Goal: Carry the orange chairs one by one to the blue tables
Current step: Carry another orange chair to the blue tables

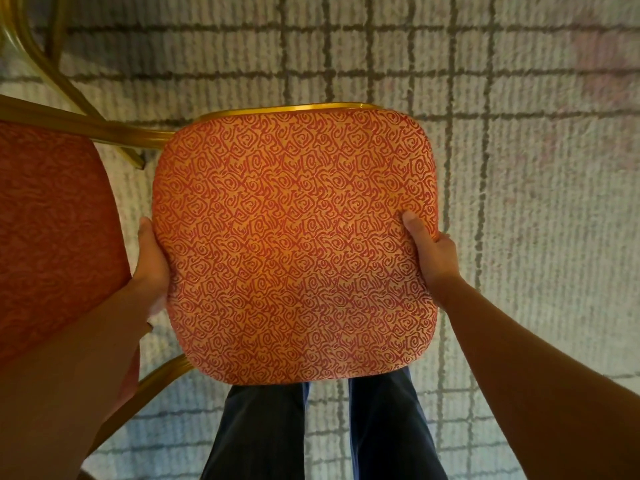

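Thing in hand: an orange chair with a red-swirl padded fabric seat and a gold metal frame is being held out in front of the body, seat up, above the pale grid-patterned carpet; whether the legs are touching the floor cannot be told.
Left grip: the left hand is being kept closed on the left edge of the seat, fingers hidden beneath the cushion.
Right grip: the right hand is being kept closed on the right edge, thumb pressed on top of the fabric, fingers tucked under.
Handling: the seat is judged to be soft and slightly yielding, the frame stiff; moderate weight is being assumed, so the load is best taken on the rigid underside rather than on the padding. The fabric is judged rough enough not to slip.
Hold points: both side edges, near the middle, are being used, which is judged to be keeping the chair level.
Nearby: a second orange chair of the same pattern is standing close on the left, its gold tubing reaching almost to the held seat's far left corner.
Obstruction: contact with that frame is being risked if the chair is swung left; the right and far sides are being left open.
Destination: no blue table is being shown.
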### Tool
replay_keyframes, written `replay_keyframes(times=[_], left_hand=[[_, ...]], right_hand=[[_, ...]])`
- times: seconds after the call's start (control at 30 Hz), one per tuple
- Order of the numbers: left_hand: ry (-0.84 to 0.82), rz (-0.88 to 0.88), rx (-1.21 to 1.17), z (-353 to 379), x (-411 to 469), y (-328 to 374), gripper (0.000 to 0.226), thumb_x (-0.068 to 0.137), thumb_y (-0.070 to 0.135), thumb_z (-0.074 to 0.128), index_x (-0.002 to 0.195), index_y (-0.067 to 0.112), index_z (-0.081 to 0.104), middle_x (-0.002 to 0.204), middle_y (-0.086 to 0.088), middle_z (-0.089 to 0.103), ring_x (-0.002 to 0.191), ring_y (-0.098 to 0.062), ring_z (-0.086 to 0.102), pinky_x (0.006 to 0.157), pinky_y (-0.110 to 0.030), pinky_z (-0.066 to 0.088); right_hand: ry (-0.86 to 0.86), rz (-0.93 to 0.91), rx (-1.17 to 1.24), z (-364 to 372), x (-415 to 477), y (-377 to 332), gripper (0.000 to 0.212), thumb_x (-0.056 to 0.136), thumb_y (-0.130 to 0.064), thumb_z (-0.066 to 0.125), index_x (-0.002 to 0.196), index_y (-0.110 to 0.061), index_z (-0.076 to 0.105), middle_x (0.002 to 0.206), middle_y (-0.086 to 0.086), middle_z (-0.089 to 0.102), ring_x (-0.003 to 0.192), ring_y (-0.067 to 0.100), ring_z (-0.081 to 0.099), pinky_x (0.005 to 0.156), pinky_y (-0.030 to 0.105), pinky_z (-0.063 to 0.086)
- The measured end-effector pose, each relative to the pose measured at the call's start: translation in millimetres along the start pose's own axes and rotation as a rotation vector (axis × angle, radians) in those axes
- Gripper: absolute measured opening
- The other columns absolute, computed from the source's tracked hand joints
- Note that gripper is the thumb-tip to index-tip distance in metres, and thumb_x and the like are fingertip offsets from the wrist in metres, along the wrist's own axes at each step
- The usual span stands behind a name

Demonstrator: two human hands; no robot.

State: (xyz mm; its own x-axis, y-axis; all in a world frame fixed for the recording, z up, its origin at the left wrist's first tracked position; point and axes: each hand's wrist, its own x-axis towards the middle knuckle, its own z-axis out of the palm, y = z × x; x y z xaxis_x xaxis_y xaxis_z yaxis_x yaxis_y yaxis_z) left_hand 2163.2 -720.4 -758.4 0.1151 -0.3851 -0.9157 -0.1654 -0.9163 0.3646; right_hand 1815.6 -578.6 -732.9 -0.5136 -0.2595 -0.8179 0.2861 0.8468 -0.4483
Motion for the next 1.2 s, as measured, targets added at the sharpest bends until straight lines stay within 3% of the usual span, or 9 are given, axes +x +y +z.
replay_keyframes(times=[0.13,0.27,0.5,0.6,0.7,0.77,0.93,1.1,1.2], left_hand=[[0.006,-0.015,0.026,9.7,-15.7,2.2,0.075,0.093,0.069,0.006,0.141,0.03,0.048,0.129,-0.003,0.058,0.096,-0.019,0.059,0.094,-0.04,0.042],[0.008,-0.013,0.053,27.2,-48.9,16.8,0.075,0.093,0.069,0.005,0.139,0.03,0.049,0.127,-0.003,0.058,0.097,-0.02,0.058,0.094,-0.038,0.041],[-0.001,0.067,0.061,63.7,-134.4,60.8,0.073,0.094,0.067,0.005,0.13,0.029,0.056,0.108,0.002,0.067,0.098,-0.015,0.062,0.075,-0.028,0.048],[-0.015,0.12,0.05,78.1,-174.7,71.4,0.075,0.092,0.071,0.009,0.129,0.029,0.059,0.117,-0.003,0.068,0.107,-0.021,0.063,0.089,-0.035,0.051],[-0.001,0.115,0.056,89.1,-210.0,71.7,0.077,0.086,0.078,0.016,0.12,0.029,0.065,0.116,-0.006,0.07,0.109,-0.025,0.063,0.1,-0.044,0.048],[-0.018,0.099,0.062,93.1,-219.8,66.2,0.089,0.071,0.087,0.023,0.123,0.028,0.064,0.116,-0.007,0.07,0.109,-0.027,0.064,0.102,-0.047,0.046],[-0.045,0.094,0.068,106.3,-231.0,61.7,0.106,0.05,0.096,0.037,0.126,0.027,0.063,0.115,-0.009,0.07,0.107,-0.03,0.065,0.102,-0.052,0.045],[-0.03,0.113,0.083,149.1,-282.2,89.8,0.101,0.048,0.094,0.036,0.116,0.027,0.069,0.109,-0.009,0.072,0.105,-0.03,0.065,0.101,-0.047,0.045],[-0.059,0.153,0.125,175.8,-309.4,101.8,0.096,0.052,0.091,0.035,0.112,0.025,0.071,0.105,-0.01,0.073,0.1,-0.029,0.066,0.098,-0.046,0.048]], right_hand=[[0.029,-0.012,0.015,-14.1,-6.1,-6.8,0.042,0.072,-0.064,0.072,0.091,-0.028,0.064,0.095,-0.002,0.072,0.084,0.015,0.069,0.072,0.031,0.056],[0.054,-0.017,0.035,-41.6,-20.1,-18.5,0.054,0.07,-0.067,0.071,0.1,-0.023,0.064,0.091,-0.006,0.069,0.082,0.012,0.066,0.068,0.027,0.052],[0.069,-0.036,0.105,-112.9,-76.5,-52.4,0.054,0.068,-0.068,0.072,0.098,-0.024,0.065,0.098,-0.004,0.07,0.091,0.013,0.066,0.087,0.034,0.053],[0.074,-0.065,0.12,-149.4,-102.9,-69.9,0.064,0.067,-0.07,0.071,0.107,-0.02,0.063,0.104,-0.002,0.068,0.095,0.016,0.065,0.091,0.035,0.052],[0.067,-0.066,0.123,-185.7,-123.4,-77.7,0.057,0.073,-0.067,0.07,0.105,-0.02,0.065,0.103,-0.002,0.066,0.093,0.016,0.063,0.088,0.033,0.05],[0.072,-0.057,0.109,-208.3,-133.8,-77.3,0.052,0.068,-0.071,0.07,0.093,-0.025,0.063,0.101,-0.002,0.067,0.093,0.017,0.064,0.09,0.034,0.051],[0.089,-0.033,0.124,-259.6,-154.8,-73.8,0.066,0.064,-0.075,0.07,0.1,-0.019,0.064,0.106,0.005,0.07,0.095,0.024,0.066,0.092,0.039,0.052],[0.111,-0.047,0.194,-309.7,-172.3,-82.7,0.076,0.057,-0.078,0.072,0.098,-0.014,0.067,0.099,0.005,0.071,0.091,0.024,0.068,0.092,0.041,0.054],[0.116,-0.072,0.217,-341.3,-181.4,-88.2,0.09,0.04,-0.087,0.07,0.091,-0.013,0.071,0.094,0.006,0.074,0.088,0.026,0.07,0.09,0.044,0.055]])
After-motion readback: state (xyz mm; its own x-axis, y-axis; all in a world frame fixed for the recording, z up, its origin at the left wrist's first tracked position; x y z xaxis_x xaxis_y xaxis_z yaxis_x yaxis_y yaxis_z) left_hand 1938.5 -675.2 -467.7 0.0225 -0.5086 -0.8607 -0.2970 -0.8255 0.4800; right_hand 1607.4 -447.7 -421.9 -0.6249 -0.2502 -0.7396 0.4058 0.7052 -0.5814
